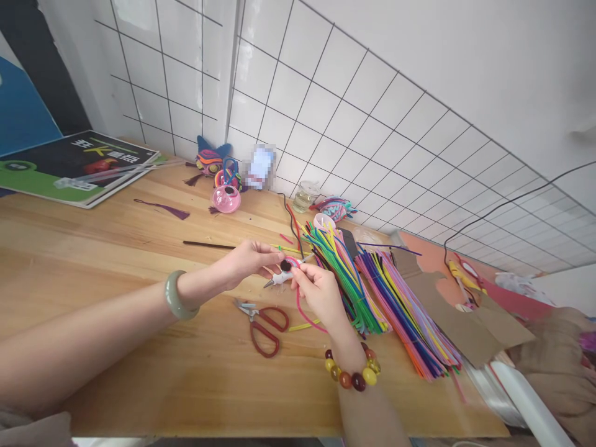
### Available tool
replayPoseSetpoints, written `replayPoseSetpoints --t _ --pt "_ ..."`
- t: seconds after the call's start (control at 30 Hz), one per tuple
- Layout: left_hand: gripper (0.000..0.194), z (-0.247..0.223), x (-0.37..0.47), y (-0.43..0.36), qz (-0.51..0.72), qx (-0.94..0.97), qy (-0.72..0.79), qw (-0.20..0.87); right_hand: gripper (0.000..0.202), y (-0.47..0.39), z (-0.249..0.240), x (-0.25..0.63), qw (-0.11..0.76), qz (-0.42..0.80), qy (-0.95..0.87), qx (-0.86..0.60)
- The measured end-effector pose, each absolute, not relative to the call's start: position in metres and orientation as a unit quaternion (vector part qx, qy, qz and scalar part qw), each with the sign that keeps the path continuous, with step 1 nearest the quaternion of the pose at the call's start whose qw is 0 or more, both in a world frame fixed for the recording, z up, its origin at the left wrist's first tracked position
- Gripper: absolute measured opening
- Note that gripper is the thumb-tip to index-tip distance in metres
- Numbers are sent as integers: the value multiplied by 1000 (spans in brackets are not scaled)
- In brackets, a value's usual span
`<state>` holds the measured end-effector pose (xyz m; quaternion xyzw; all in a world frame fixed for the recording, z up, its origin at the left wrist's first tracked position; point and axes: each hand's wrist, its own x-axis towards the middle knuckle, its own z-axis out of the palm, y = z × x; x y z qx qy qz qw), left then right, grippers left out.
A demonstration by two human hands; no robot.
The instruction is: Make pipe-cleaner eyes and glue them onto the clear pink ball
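Observation:
My left hand (251, 262), with a jade-green bangle at the wrist, pinches the edge of a small piece with a black round part (285, 266) and pink curled around it. In my right hand (319, 292), thumb and fingers grip a pink pipe cleaner (300, 304) at this piece; its free end hangs in a curve below. Just behind the hands lies a white hot glue gun (280, 278), partly hidden, its metal nozzle pointing left. Red-handled scissors (254, 315) lie open on the wooden table (186, 372) nearer to me.
Bundles of coloured pipe cleaners (358, 298) lie right of my hands, beside brown cardboard (493, 323). Along the tiled wall stand pipe-cleaner figures (212, 162), a pink bowl (226, 200), a blurred phone (259, 167) and a glass jar (305, 197). Magazines (69, 167) lie far left.

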<state>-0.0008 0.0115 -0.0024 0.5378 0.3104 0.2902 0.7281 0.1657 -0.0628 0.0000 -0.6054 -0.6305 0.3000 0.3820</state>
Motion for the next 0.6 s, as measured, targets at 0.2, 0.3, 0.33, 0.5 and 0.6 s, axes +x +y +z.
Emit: replayPoseSetpoints --t 0.2,0.3,0.33,0.5,0.6 --pt "20 -10 1 13 291 489 298 766 31 -63 -1 163 398 321 -613 -602" --pt "18 -14 1 14 290 474 292 779 32 -63 -1 162 404 333 -610 -596" --pt "17 -15 1 14 288 466 289 785 31 -63 -1 162 405 336 -609 -594" --pt "13 -20 1 15 267 410 267 830 30 -62 -2 162 412 346 -599 -593" --pt "12 -21 1 15 254 382 248 853 29 -61 -2 160 419 356 -597 -584"
